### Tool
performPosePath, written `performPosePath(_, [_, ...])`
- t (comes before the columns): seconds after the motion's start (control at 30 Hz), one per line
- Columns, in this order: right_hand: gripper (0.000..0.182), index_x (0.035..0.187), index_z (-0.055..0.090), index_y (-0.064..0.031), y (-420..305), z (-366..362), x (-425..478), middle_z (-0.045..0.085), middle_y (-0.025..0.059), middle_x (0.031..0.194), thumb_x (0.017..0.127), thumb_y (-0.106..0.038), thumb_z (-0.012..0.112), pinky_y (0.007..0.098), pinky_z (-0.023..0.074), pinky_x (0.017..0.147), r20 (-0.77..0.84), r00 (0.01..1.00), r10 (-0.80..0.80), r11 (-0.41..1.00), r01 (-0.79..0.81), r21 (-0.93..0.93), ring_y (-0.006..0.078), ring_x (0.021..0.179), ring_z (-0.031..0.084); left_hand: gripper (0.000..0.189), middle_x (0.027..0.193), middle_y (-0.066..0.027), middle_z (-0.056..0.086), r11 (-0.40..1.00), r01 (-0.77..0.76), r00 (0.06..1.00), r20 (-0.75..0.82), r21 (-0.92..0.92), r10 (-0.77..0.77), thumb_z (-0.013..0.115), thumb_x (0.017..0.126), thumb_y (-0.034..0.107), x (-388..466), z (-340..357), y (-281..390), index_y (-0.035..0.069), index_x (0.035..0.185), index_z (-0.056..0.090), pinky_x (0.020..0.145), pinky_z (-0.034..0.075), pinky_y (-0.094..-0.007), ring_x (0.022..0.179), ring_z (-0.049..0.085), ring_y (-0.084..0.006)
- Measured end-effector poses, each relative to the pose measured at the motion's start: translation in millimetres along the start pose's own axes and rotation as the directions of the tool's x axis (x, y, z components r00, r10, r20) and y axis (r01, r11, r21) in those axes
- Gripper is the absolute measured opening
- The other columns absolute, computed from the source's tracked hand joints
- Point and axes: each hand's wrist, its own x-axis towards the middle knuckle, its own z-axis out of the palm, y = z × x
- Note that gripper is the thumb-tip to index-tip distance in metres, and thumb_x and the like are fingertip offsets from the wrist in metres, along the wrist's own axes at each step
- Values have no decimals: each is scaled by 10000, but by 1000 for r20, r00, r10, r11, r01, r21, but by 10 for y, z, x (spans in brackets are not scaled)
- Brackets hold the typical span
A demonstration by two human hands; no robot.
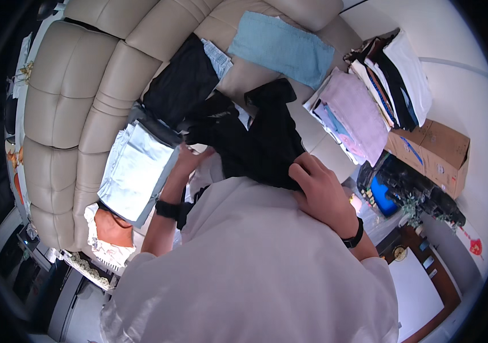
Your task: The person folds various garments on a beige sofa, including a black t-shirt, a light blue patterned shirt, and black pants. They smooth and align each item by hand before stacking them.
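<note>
A black garment (265, 141) lies spread in front of me over the sofa, with two narrow parts reaching away. My right hand (323, 193) is closed on its near right edge, fingers curled over the cloth. At its left side is my left hand (192, 160), partly hidden, fingertips by the black cloth; whether it grips is not clear. Just left of that hand sits a stack of folded light-blue clothes (134, 167). Beyond it lies another dark folded garment (182, 81), touching the black one. A folded blue-green towel (282, 47) rests farther back on the seat.
The beige leather sofa (66, 85) curves along the left and back. To the right stand a pile topped by a pink-purple towel (353, 107), a tall pile of folded clothes (398, 81) and cardboard boxes (434, 154). Orange and white clothes (113, 231) lie at the lower left.
</note>
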Motion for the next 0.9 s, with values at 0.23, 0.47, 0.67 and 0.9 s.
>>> performPosePath(0.23, [358, 1009, 550, -40, -324, 304, -101, 544, 135, 987, 694, 51, 692, 429, 557, 772, 26, 999, 38, 999, -38, 12, 337, 949, 617, 1057, 1628, -143, 345, 197, -905, 415, 683, 376, 601, 889, 619, 2, -138, -24, 531, 136, 1550, 409, 1228, 252, -439, 1546, 244, -314])
performPosePath(0.47, [363, 1024, 568, -11, -411, 341, -178, 560, 147, 1009, 689, 61, 691, 427, 543, 816, 9, 1000, 10, 999, -10, -49, 349, 955, 613, 1072, 1632, -147, 297, 196, -965, 254, 814, 175, 522, 878, 579, -3, 272, 177, 932, 235, 1533, 452, 1206, 270, -464, 1468, 305, -394])
performPosePath(0.67, [357, 1026, 584, 6, -445, 316, -348, 571, 155, 1008, 688, 65, 681, 425, 534, 856, -29, 999, 16, 997, -19, -79, 355, 966, 615, 691, 1281, -131, 661, 59, -997, 68, 959, 54, 274, 828, 648, 29, 327, 446, 1200, 113, 1310, 647, 1141, 375, -461, 1281, 563, -296])
performPosePath(0.9, [310, 1064, 582, 22, -215, -278, -674, 615, 209, 1037, 772, 72, 675, 472, 506, 847, -327, 927, 182, 972, -221, -84, 434, 986, 612, 364, 887, -143, 633, 11, -999, -26, 897, -35, 441, 878, 728, 147, 14, 134, 2178, -29, 936, 637, 744, 483, -389, 844, 624, -326])
